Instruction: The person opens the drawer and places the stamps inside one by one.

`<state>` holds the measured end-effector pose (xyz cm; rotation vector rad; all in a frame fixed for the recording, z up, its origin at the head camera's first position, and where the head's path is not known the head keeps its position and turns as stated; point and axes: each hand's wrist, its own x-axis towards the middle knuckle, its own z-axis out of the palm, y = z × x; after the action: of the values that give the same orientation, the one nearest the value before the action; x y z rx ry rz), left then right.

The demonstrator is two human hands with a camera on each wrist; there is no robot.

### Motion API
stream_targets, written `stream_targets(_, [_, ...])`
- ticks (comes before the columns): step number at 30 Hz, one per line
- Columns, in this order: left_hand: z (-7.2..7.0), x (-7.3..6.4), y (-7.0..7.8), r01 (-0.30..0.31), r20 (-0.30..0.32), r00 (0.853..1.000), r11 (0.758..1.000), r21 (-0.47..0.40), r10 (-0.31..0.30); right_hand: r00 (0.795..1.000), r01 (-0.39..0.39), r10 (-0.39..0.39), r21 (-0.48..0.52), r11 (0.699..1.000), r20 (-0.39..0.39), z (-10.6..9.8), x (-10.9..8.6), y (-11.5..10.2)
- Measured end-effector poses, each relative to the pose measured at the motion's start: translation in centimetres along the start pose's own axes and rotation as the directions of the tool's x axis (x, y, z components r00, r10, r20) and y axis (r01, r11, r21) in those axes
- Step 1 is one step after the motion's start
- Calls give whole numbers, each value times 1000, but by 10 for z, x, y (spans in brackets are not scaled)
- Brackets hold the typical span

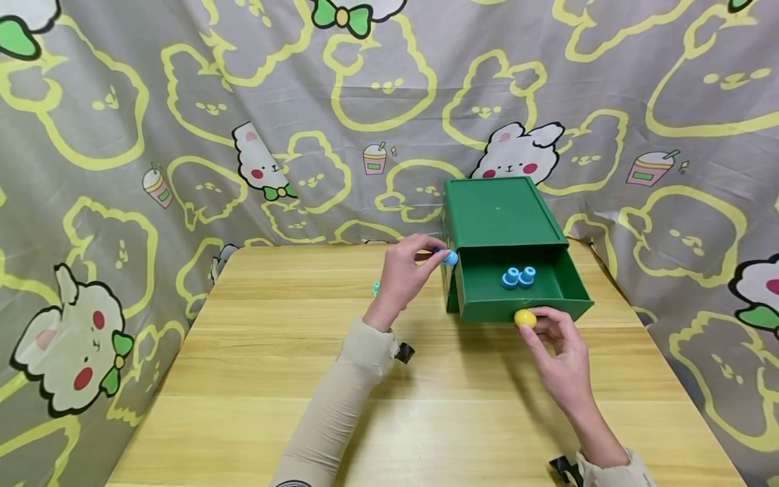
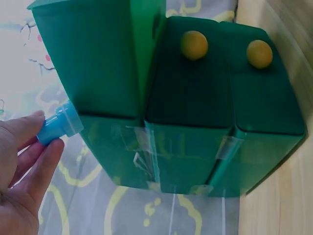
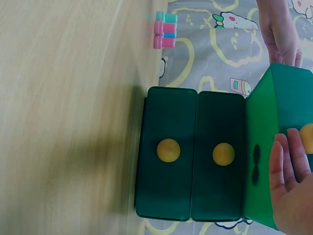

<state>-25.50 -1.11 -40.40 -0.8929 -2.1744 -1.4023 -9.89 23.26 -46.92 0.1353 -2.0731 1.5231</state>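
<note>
My left hand pinches a small blue stepped plastic peg between thumb and fingertips. It is beside the front left corner of the green drawer cabinet, level with the pulled-out top drawer. Inside that drawer stand two blue pegs of the same shape, side by side. With thumb and fingers, my right hand holds the yellow round knob on the drawer's front.
Two lower drawers are closed, each with a round knob. Pink pegs and a teal peg stand on the wooden table, left of the cabinet. A patterned cloth hangs behind the table.
</note>
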Motion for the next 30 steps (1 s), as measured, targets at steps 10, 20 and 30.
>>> stream_targets(10, [1,3,11,-52,-4,999,998,37,53,1000,5,-5,-7,1000,4,-2,1,1])
stream_targets(20, [7,4,18,-124,-11,992,992,6,124,1000,0,0,12,1000,-3,2,-2,0])
stream_targets(30, [26,11,22,-137,110,984,991,-7,137,1000,5,-5,2,1000,-1,0,-1,-2])
